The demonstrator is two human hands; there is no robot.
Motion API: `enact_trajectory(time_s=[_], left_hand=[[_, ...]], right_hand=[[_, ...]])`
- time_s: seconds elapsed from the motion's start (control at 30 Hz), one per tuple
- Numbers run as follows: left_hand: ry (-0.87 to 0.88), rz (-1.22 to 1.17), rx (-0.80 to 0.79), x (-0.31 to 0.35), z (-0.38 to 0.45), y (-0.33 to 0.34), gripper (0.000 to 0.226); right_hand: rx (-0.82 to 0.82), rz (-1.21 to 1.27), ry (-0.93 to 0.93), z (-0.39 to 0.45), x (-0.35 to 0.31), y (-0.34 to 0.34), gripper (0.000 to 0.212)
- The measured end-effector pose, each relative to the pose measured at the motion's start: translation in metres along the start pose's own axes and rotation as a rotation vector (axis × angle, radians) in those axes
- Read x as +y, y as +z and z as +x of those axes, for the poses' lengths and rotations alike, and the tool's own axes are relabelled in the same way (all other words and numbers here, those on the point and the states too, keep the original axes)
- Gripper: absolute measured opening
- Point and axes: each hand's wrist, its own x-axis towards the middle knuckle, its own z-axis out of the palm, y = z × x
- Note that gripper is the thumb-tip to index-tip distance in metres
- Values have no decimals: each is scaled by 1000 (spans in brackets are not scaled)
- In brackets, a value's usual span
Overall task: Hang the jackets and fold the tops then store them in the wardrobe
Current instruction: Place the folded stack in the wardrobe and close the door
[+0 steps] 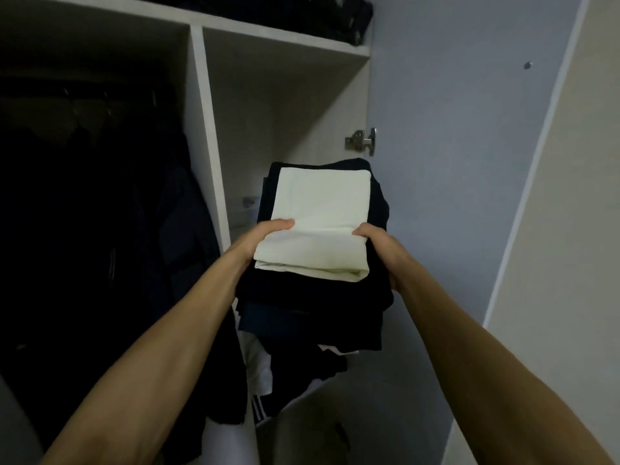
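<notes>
Dark jackets [100,196] hang in the wardrobe's left bay. Left hand [265,238] and right hand [379,250] grip a stack of folded tops [318,223] before the right compartment [285,112]; shelving remains.

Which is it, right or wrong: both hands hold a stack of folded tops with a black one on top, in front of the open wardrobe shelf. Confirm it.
Wrong in one respect. The head view shows the top garment is a white folded top, lying on the dark folded tops. The rest stands: the left hand and right hand hold the stack in front of the open wardrobe shelf.
</notes>
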Motion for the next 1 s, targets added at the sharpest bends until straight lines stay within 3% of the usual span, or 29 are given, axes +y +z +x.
enact_trajectory(time_s=[0.17, 0.23, 0.37, 0.47, 0.53, 0.7, 0.77, 0.83, 0.9, 1.0], left_hand=[[-17, -85, 164, 7, 114, -55, 85], [-14, -146, 232, 17, 126, -59, 82], [-58, -248, 297, 26, 167, -72, 103], [-150, -179, 372, 4, 195, -77, 92], [-165, -115, 373, -33, 225, -84, 97], [-213, -86, 363, -16, 202, -58, 53], [-164, -182, 403, -17, 198, -58, 49], [-158, -227, 441, -21, 188, -60, 61], [-129, -159, 563, -24, 170, -53, 70], [200, 128, 697, -27, 130, -22, 67]], right_hand=[[-15, -84, -62, 74, -55, 11, 64], [-24, -127, -88, 96, -76, 16, 62], [-20, -188, -159, 156, -107, 33, 64], [11, -326, -169, 198, -97, 46, 71], [-11, -476, -131, 213, -71, 53, 72], [52, -625, -203, 222, -36, 57, 69], [79, -655, -321, 217, -33, 56, 61], [86, -681, -535, 208, -26, 54, 43], [67, -819, -706, 198, -16, 51, 44], [14, -1046, -743, 192, -4, 36, 57]])
